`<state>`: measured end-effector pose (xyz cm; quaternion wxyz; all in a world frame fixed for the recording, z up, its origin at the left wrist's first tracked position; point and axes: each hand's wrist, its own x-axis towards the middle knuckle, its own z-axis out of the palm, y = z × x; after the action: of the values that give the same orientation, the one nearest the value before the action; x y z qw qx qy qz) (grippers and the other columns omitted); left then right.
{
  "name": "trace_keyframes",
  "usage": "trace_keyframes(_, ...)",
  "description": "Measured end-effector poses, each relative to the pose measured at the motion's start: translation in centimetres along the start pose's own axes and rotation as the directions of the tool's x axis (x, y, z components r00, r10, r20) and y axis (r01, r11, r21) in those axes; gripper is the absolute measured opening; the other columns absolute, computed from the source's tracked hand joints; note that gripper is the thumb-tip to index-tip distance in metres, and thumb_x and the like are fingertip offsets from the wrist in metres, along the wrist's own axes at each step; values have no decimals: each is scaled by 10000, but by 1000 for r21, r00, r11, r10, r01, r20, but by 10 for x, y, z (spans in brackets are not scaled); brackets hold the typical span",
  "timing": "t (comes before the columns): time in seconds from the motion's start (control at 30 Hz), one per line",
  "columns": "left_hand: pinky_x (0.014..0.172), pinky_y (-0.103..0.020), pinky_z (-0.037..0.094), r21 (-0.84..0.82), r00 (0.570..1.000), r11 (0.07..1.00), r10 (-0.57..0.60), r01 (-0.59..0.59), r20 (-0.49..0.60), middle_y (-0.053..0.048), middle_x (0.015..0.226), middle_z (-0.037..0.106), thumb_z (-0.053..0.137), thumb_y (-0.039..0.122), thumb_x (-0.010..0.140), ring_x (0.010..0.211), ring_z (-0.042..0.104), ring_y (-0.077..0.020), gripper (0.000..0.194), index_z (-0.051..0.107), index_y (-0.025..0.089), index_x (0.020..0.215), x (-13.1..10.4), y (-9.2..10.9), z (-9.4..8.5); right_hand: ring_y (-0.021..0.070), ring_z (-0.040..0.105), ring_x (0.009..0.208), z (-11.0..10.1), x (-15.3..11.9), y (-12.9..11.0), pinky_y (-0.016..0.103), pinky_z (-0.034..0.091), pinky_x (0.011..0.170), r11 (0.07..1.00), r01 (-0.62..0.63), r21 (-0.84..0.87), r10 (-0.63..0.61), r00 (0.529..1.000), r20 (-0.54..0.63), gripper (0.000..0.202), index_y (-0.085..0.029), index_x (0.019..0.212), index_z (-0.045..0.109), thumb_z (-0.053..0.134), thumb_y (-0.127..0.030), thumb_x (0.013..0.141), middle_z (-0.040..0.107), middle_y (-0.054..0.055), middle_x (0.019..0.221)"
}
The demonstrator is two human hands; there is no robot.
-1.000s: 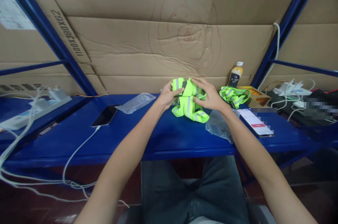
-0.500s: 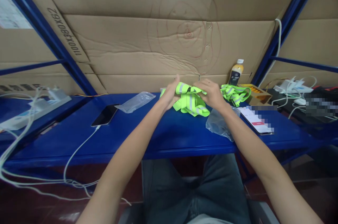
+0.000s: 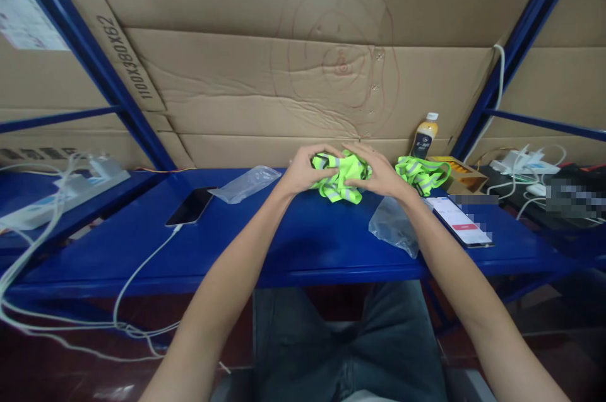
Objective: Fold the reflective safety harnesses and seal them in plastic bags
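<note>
A neon yellow-green reflective vest (image 3: 339, 189) with silver-grey stripes is bunched up over the blue table (image 3: 303, 244). My left hand (image 3: 303, 168) grips its left side, thumb and fingers curved around the fabric. From the right, my right hand (image 3: 379, 172) holds the same bundle, its thumb in front and fingers over the top. Part of the bundle is hidden behind my fingers. Just right of my right hand lies a second neon reflective vest (image 3: 421, 175), crumpled. A clear plastic bag (image 3: 392, 225) lies below my right wrist, partly covered by my forearm.
Another clear bag (image 3: 249, 184) and a dark phone (image 3: 190, 207) on a white cable lie to the left. At the right are a lit phone (image 3: 461, 222), a juice bottle (image 3: 425, 137) and an open cardboard box (image 3: 461, 178). Cardboard (image 3: 237, 74) stands behind.
The vest has been gathered into a smaller, rounder bundle. My hands have closed in around it, and its loose lower folds no longer spread out to the right.
</note>
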<state>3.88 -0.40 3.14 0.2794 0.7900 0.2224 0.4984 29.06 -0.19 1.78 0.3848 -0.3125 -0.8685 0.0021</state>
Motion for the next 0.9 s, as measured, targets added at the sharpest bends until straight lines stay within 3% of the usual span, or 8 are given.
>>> trace_keyframes(0.13,1045,-366,505,31,999,998,52,-52,5,-92,1156,797,887,319,768,1125,715,-276,311,824,201,1049,0,4,12,266,737,920,-4,-1,3,355,557,859,993,-94,67,85,988,129,503,-155,1176,799,849,-498,811,818,68,1032)
trace_keyframes(0.27,896,-321,545,94,992,992,-80,89,-102,-81,1081,800,940,446,748,996,726,-252,491,798,182,1138,-2,-12,20,207,649,720,-3,-2,5,299,479,705,994,-108,-28,107,994,-31,203,-149,900,798,765,-334,823,737,18,759)
trace_keyframes(0.37,746,-313,579,-101,962,957,-273,271,-7,-85,937,797,899,645,758,818,730,-231,577,793,163,1057,-4,-23,24,279,734,929,1,-5,9,366,540,850,991,-20,-129,-1,986,-165,304,-181,1051,819,663,-179,790,812,77,1003)
trace_keyframes(0.47,748,-394,646,-455,904,785,-405,421,138,-137,959,808,807,792,774,852,772,-287,701,780,153,1059,-4,-23,28,306,727,1166,7,-9,14,428,548,1001,965,58,-255,-114,971,-210,555,-227,1285,787,574,-85,793,786,107,1299)
trace_keyframes(0.57,816,-454,669,-569,854,654,-485,498,189,-164,958,812,930,609,725,919,786,-323,565,780,132,987,-2,-16,28,311,700,1209,11,-10,15,478,535,1046,924,96,-371,-179,963,-199,575,-261,1337,774,531,-58,857,753,112,1377)
trace_keyframes(0.7,765,-344,629,-556,847,677,-522,482,100,-122,895,802,1029,299,547,787,755,-232,505,791,100,946,2,-13,20,329,636,1312,10,-4,5,526,507,1123,938,128,-323,-183,973,-144,679,-284,1469,683,557,-59,840,700,122,1412)
trace_keyframes(0.8,766,-310,593,-536,884,752,-468,385,-22,-75,920,784,1023,269,506,787,723,-197,551,785,123,982,3,-14,11,349,539,1459,7,-1,-8,563,444,1222,972,176,-155,-192,977,-96,740,-282,1587,555,631,-170,860,576,142,1565)
trace_keyframes(0.9,836,-309,559,-338,944,914,-290,224,-159,-38,947,748,1010,295,547,862,689,-199,534,770,156,1004,2,-10,5,343,487,1537,8,1,-13,561,381,1284,986,155,65,-146,982,-117,743,-263,1622,486,712,-424,933,506,165,1648)
